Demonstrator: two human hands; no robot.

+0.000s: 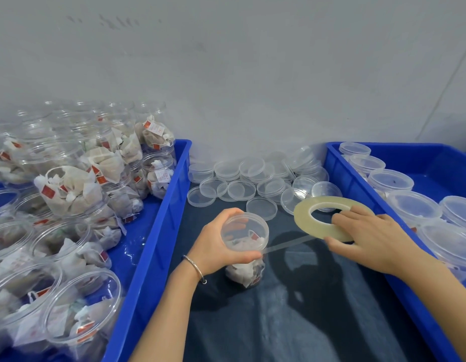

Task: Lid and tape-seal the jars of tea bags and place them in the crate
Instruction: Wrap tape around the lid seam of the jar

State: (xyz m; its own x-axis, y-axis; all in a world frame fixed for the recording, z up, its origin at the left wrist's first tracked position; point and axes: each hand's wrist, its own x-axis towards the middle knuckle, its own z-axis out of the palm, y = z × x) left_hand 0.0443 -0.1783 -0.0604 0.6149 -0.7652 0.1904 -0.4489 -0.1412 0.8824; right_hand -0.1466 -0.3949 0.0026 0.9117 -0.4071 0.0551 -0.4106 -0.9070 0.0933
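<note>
Left hand (213, 241) wraps its fingers round the upright, lidded clear plastic tea-bag jar (244, 246); right hand (368, 239) pinches the flat-lying yellowish tape roll (328, 218), its strip stretched leftward to the jar.

Dark cloth (292, 322) spread over work surface between containers. Grey-white wall (226, 61) behind, scuffed upper left. Thin metal bangle (194, 266) on wrist.
</note>
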